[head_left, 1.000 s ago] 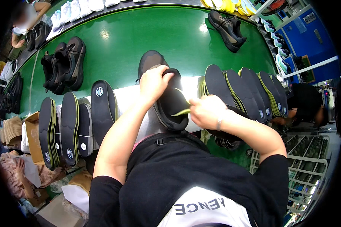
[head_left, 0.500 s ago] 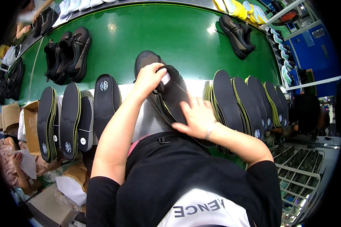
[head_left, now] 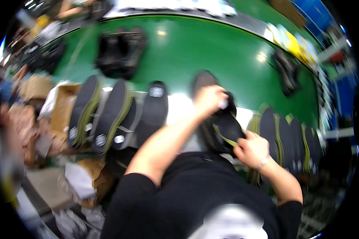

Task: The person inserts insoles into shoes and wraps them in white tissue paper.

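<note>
Clasping the dark shoe (head_left: 204, 79), the curled left hand (head_left: 210, 99) sits at eleven o'clock from the right hand (head_left: 251, 150), which, nearly closed, pinches a black insole (head_left: 230, 126)

held shoe (head_left: 204, 79) partly hidden, shoe pair (head_left: 135, 49) blurred

Bright scene, two glints (head_left: 161, 32) flaring on the green bench (head_left: 211, 44), one by its far edge, one toward its far right corner! Blur softens the left hand (head_left: 208, 100), smears shoes (head_left: 135, 47) near the far left corner; fisheye bows that far edge.
</note>
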